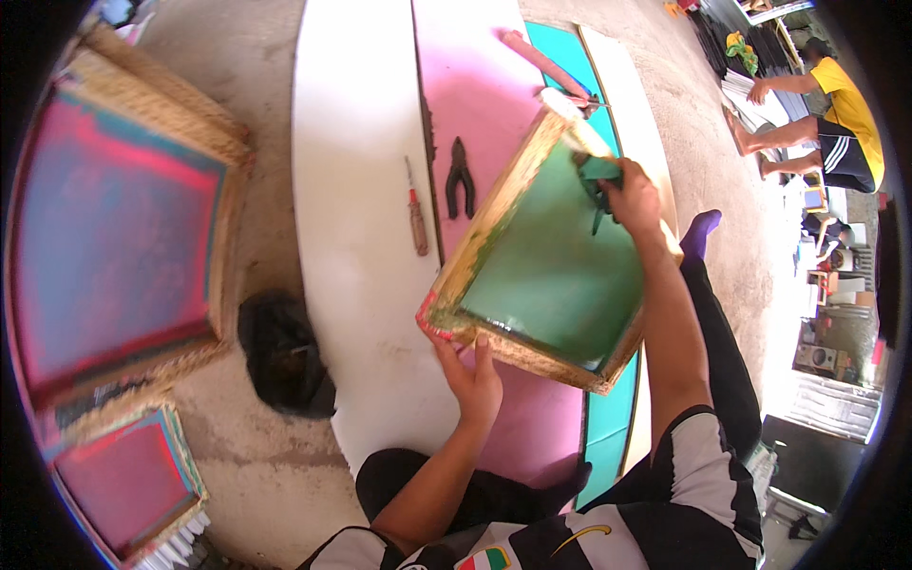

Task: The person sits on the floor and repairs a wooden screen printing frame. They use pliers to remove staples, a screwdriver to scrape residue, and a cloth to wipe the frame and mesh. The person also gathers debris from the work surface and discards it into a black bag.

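Note:
A wooden screen frame [560, 256] with green mesh is tilted above the boards in front of me. My left hand [472, 385] grips its near left corner, thumb over the wood and fingers underneath. At the far right part of the frame, my right hand [635, 198] is closed round a dark green hand tool [598, 176] whose exact kind I cannot make out. The tool is over the mesh, close to the far rail. Left of the frame lie black-handled pliers [459, 180] and a screwdriver [416, 217] with a reddish handle. A hammer [546, 65] lies beyond the far corner.
White [356, 190], pink [465, 57] and teal boards [608, 437] cover the floor under the work. A large pinkish screen frame [114, 247], a smaller one [123, 480] and a black bag [282, 351] stand left. A person in yellow [850, 109] sits far right.

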`<state>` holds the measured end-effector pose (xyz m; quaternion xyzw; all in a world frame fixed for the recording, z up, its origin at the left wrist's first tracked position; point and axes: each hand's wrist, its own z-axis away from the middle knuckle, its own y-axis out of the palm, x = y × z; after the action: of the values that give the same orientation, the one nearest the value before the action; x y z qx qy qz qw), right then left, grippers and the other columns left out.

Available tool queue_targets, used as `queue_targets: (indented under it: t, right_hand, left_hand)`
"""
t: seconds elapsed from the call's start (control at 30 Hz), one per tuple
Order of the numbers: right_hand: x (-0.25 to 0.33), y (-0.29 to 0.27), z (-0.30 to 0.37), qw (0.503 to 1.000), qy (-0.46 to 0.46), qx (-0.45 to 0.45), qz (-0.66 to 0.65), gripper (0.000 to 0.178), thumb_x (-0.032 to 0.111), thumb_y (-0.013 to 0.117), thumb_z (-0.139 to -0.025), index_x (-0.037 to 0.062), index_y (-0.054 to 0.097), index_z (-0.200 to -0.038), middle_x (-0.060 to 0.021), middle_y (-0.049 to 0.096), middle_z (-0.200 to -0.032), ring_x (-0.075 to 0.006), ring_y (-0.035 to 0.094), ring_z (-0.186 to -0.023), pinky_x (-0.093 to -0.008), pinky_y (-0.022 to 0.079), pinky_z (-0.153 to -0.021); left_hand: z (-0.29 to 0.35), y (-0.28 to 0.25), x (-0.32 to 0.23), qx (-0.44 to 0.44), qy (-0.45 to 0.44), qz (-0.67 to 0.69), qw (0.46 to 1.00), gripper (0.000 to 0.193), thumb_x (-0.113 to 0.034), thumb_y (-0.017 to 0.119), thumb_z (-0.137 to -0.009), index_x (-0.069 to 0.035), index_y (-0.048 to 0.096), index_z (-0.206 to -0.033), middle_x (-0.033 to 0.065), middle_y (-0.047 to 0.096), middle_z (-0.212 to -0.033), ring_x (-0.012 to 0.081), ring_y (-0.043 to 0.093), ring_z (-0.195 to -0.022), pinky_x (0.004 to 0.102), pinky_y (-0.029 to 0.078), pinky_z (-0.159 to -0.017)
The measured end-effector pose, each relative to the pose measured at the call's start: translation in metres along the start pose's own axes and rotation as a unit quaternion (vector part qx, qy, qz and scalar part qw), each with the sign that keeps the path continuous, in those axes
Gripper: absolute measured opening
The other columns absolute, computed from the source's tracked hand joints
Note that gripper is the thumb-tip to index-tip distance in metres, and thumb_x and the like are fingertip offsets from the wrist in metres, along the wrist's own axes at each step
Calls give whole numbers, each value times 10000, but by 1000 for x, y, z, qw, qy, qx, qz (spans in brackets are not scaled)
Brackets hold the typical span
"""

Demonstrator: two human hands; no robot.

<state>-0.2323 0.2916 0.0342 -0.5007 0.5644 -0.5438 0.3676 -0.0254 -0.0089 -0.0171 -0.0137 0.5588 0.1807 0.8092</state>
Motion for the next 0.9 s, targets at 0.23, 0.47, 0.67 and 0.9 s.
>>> queue_targets:
  t: [0.23, 0.47, 0.67, 0.9]
  right_hand:
    - [47, -156, 38, 978, -78, -174, -84, 438, 305, 767, -861, -13, 628, -1128, -271, 689, -1061, -449, 673, -980, -516, 531, -836]
    - [103, -266, 91, 926, -23, -293, -238, 451, 382, 738, -887, -34, 603, -998, -294, 688, -965, -480, 673, -933, -528, 530, -807]
    - [112, -205, 131, 907, 49, -213, -359, 469, 372, 728, -895, -47, 597, -1060, -307, 695, -981, -480, 676, -956, -525, 523, -846]
    - [91, -104, 167, 903, 89, -112, -404, 431, 195, 667, -939, 39, 541, -1320, -283, 694, -1088, -461, 665, -1044, -502, 517, -875]
  left_hand:
    - [34, -40, -97, 38, 309, 48, 949, 846, 8, 526, -995, 13, -54, -1610, 204, 292, -1597, 265, 382, -1420, 376, 288, -1177]
    - [43, -91, -255, 73, 474, 33, 877, 783, 6, 568, -1004, 33, 69, -1607, 204, 452, -1524, 235, 492, -1348, 339, 356, -1135]
    - [63, -129, -292, 117, 508, -59, 851, 793, 79, 521, -991, -60, 78, -1635, 147, 458, -1521, 215, 508, -1332, 323, 389, -1106]
    - [51, -145, -243, 117, 494, -178, 843, 787, 93, 518, -977, -73, 117, -1633, 190, 456, -1515, 249, 557, -1298, 360, 469, -1057]
